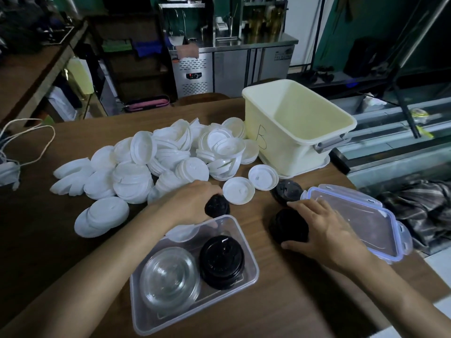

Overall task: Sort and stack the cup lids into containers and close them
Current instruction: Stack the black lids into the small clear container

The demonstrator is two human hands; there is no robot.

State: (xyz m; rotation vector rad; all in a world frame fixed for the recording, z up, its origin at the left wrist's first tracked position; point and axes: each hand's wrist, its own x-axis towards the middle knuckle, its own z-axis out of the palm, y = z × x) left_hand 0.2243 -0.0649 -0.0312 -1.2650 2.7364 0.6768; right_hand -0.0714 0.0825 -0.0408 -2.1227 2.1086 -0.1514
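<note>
left hand [192,203] grips black lids [218,206] | right hand [327,230] grips black stack [288,226] | wooden table [56,240] | steel counter [231,67] behind

Two arms of one person in view. Left hand [192,203] and right hand [324,230] bare. Left forearm [109,272] and right forearm [395,289] bare along their whole visible length, out to the frame edge. Forearms slender, smooth. Knuckle ridges show faintly on the right hand's back. Fingernails too blurred to judge.

Both forearms reach forward; the left hand [192,203] curls round a small black lid stack [218,206], the right hand [324,230] grips a larger black lid stack [288,226].
</note>
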